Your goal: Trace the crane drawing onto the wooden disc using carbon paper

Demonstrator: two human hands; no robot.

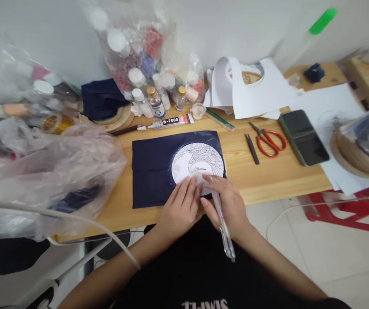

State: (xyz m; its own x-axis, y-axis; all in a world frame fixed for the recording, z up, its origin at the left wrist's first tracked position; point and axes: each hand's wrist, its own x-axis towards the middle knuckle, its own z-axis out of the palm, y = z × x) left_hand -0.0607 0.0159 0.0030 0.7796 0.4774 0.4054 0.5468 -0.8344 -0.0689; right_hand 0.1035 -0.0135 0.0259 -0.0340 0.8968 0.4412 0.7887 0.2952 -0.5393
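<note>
A round white paper (200, 156) printed with a line drawing of a crane lies on dark blue cloth (150, 171). My left hand (181, 204) rests on the lower edge of the paper, its fingers stretched out and close together. In my right hand (232, 206) is a clear pen (224, 231), its back end tilted down toward me. The fingertips of that hand are at the lower right of the drawing, close to the left fingertips. The pen's tip is hidden by the fingers.
Beyond the cloth lie a glue tube (173, 122), a green pencil (219, 119) and small bottles (156, 103). To the right are black tweezers (252, 149), red-handled scissors (270, 141) and a phone (304, 137). Plastic bags (91, 150) crowd the left. A cable (84, 219) crosses above my left forearm.
</note>
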